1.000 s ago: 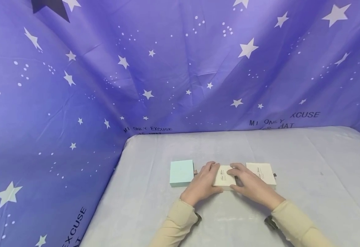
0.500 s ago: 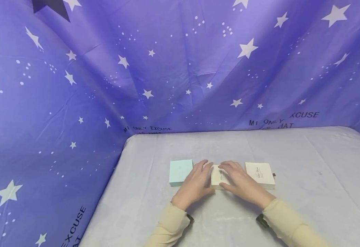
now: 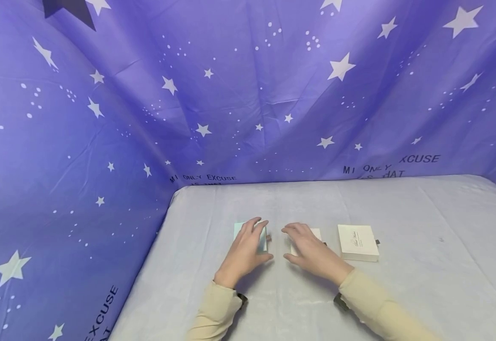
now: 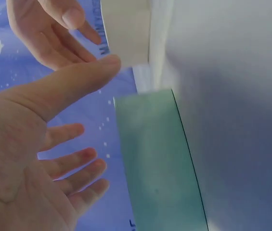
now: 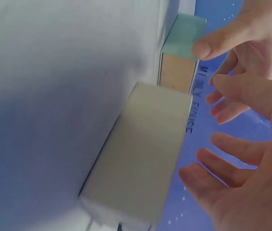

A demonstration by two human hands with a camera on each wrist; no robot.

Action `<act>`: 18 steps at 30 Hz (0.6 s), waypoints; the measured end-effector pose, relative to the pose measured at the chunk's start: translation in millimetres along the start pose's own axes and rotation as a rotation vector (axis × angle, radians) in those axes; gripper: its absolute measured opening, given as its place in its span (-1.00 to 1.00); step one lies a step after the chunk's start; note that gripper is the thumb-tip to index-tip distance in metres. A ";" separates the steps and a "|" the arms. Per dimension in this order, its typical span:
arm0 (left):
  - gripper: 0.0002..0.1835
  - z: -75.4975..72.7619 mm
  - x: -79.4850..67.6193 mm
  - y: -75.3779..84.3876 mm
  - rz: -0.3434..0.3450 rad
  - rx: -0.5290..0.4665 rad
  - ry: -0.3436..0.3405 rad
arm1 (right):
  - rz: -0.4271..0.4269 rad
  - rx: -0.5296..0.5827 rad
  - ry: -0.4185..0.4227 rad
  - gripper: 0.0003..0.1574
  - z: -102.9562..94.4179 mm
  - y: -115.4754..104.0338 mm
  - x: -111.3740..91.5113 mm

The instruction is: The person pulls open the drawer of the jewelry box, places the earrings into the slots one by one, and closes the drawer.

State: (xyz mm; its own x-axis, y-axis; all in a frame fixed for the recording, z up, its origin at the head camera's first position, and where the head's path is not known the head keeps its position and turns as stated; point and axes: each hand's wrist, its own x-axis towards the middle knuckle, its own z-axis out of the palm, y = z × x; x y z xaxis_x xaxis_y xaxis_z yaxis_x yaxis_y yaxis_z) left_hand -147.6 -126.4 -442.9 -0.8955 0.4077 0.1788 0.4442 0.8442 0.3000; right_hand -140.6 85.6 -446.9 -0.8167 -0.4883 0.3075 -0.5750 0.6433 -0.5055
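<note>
My left hand hovers over the mint-green box, its fingers spread and loosely bent with nothing in them. In the left wrist view the green box stands beyond the thumb, apart from the palm. Over the middle cream box is my right hand, fingers relaxed, covering most of the lid. The right wrist view shows that cream box below the loose fingertips, with a gap between. A small ribbon tab sticks out of the green box's right side.
A second cream box with printed lettering and a dark pull tab lies to the right. All the boxes rest in a row on a pale cloth-covered table. A purple star-printed curtain hangs behind and on the left.
Both hands have moved left. The left hand has gone from the middle cream box to over the green box; the right hand has shifted left across the middle box. The boxes stay about where they were.
</note>
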 end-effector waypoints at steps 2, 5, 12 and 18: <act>-0.06 -1.1 -1.7 -4.7 -0.010 -0.013 0.009 | -0.009 0.005 -0.002 -0.25 4.4 -3.5 3.4; -0.05 -1.7 -3.7 -10.4 -0.026 -0.022 0.014 | -0.003 0.018 -0.025 -0.24 10.5 -7.5 7.5; -0.03 -0.6 -9.6 -23.1 -0.051 -0.028 0.032 | 0.000 0.030 -0.062 -0.26 20.5 -11.5 15.1; 0.01 -3.3 -9.1 -33.3 -0.066 -0.037 0.039 | -0.004 0.052 -0.076 -0.32 24.3 -12.0 24.7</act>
State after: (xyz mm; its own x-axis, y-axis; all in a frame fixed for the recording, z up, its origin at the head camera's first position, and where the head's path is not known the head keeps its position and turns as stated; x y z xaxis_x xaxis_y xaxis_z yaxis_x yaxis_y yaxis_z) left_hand -154.2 -159.3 -451.5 -0.9214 0.3371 0.1935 0.3857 0.8549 0.3470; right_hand -152.7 51.5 -452.7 -0.8072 -0.5355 0.2484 -0.5734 0.6110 -0.5458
